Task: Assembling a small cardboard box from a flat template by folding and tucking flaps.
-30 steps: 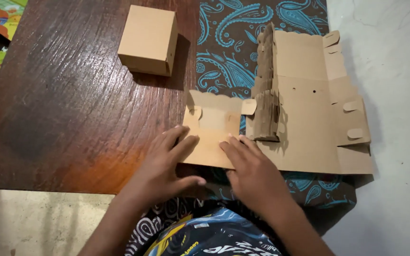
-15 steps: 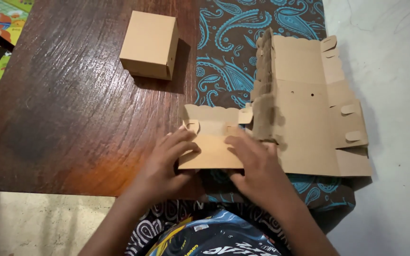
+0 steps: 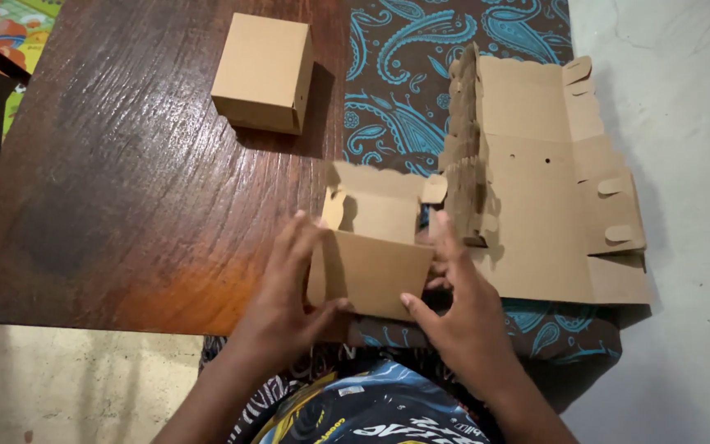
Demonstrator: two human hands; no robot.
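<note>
Near counter's front edge, my left hand (image 3: 289, 300) and right hand (image 3: 458, 316) both grip half-folded box (image 3: 371, 263).

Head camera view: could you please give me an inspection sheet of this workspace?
Surface: dark wooden table, partly under a blue paisley cloth.
Job's things: half-folded cardboard box, walls raised, at the table's near edge.
Clutter: finished cardboard box, closed, farther back; stack of flat cardboard blanks on the cloth.
Grips: left hand presses the box's left wall; right hand holds its right side.
Cables: nothing seen.
Surroundings: pale floor on the right; colourful mat at upper left.
</note>
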